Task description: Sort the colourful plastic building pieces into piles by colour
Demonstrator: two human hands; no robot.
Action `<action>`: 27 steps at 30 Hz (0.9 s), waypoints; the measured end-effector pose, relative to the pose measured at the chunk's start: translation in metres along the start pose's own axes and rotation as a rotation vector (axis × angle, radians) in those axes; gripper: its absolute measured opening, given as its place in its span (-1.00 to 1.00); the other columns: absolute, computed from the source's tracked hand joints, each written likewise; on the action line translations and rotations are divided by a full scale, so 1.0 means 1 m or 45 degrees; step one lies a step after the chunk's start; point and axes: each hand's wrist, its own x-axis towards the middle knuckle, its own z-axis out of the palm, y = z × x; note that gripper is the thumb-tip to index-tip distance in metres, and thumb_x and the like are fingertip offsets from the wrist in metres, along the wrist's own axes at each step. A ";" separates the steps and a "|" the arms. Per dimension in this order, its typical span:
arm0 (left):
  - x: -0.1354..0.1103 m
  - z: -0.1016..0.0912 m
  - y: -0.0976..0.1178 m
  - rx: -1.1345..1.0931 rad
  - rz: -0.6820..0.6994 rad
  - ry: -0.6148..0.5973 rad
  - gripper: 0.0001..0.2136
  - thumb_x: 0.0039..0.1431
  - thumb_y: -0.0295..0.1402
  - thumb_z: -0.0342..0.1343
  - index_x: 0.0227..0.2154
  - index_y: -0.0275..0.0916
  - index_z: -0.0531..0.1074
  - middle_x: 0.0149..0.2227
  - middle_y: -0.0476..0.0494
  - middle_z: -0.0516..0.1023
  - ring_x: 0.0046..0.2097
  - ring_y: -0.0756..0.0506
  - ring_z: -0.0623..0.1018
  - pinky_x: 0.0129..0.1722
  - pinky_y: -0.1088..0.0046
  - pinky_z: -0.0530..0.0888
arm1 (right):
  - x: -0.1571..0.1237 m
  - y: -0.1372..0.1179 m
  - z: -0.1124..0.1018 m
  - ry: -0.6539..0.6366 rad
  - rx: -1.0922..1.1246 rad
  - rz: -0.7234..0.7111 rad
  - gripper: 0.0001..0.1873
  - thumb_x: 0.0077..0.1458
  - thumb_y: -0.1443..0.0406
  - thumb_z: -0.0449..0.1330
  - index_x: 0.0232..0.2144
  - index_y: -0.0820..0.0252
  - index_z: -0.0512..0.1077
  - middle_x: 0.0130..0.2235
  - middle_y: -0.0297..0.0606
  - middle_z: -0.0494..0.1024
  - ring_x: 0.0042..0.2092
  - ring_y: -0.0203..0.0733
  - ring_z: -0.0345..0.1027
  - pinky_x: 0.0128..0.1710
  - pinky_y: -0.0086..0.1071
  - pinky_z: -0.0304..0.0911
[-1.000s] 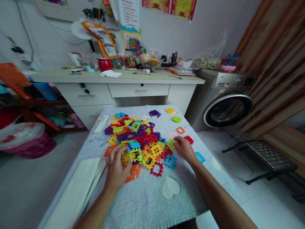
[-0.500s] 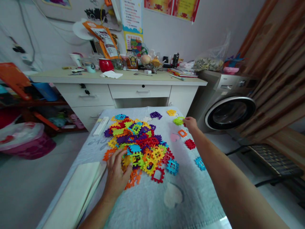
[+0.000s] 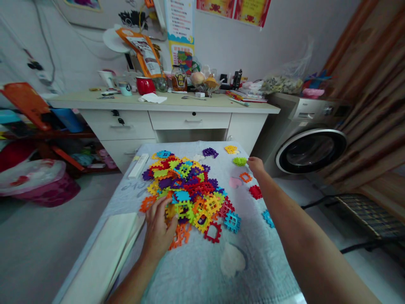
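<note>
A heap of colourful interlocking plastic tiles [image 3: 190, 188] lies on a table under a pale blue towel [image 3: 196, 274]. My left hand [image 3: 160, 230] rests on the heap's near left edge, fingers spread over yellow and orange tiles. My right hand [image 3: 256, 165] reaches to the far right, its fingertips right beside a green tile [image 3: 239, 161]; its fingers are hidden behind the back of the hand. Single tiles lie apart along the right side: purple [image 3: 209, 152], yellow [image 3: 230, 149], orange [image 3: 245, 177], red [image 3: 255, 191] and blue [image 3: 268, 218].
A white bar-shaped object [image 3: 138, 166] lies at the heap's far left. A cream folded sheet [image 3: 101, 253] hangs over the table's near left edge. Behind stand a cluttered white desk [image 3: 186, 120], a washing machine [image 3: 311, 145] and brown curtains [image 3: 373, 93].
My right hand left the heap's right edge and reached out to the far right beside the green tile. My left hand stayed on the heap's near left edge.
</note>
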 end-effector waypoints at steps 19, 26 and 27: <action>-0.001 -0.004 0.002 -0.015 -0.025 0.016 -0.65 0.22 -0.27 0.04 0.06 -0.15 0.29 0.11 -0.24 0.31 0.19 -0.23 0.29 0.24 0.07 0.21 | -0.164 -0.038 -0.010 -0.890 -0.474 -0.477 -0.77 -0.01 0.31 0.26 -0.23 0.18 0.53 -0.32 -0.29 0.54 -0.33 -0.25 0.36 -0.32 -0.40 0.24; -0.001 -0.002 0.000 -0.016 -0.012 0.015 -0.64 0.20 -0.29 0.05 0.07 -0.14 0.28 0.11 -0.24 0.31 0.19 -0.23 0.29 0.23 0.06 0.22 | -0.179 -0.027 0.007 -0.699 -0.490 -0.636 -0.76 0.00 0.25 0.31 -0.24 0.21 0.53 -0.24 -0.22 0.46 -0.24 -0.20 0.33 -0.19 -0.34 0.25; -0.001 -0.002 0.000 -0.018 -0.012 0.014 -0.64 0.20 -0.30 0.06 0.07 -0.14 0.29 0.11 -0.24 0.31 0.19 -0.23 0.29 0.24 0.06 0.22 | -0.180 -0.026 0.009 -0.683 -0.475 -0.635 -0.77 -0.01 0.27 0.32 -0.25 0.21 0.52 -0.24 -0.23 0.45 -0.23 -0.20 0.32 -0.18 -0.34 0.25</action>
